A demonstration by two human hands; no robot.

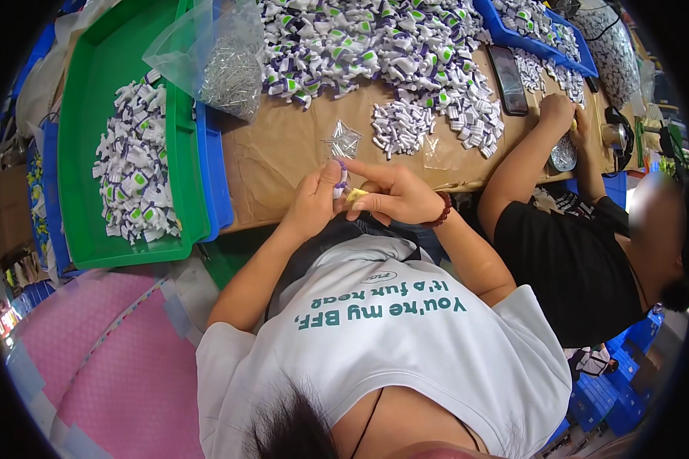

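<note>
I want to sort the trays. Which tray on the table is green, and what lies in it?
The big tray at the far left is green; the others are blue. It holds white plastic parts.

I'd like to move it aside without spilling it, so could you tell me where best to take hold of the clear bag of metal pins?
Probably grip the clear bag of metal pins by its empty upper corner at the top left, coming from above over the green tray. The pins sag into the lower right end on the brown paper, so lifting from there should keep them pooled.
</note>
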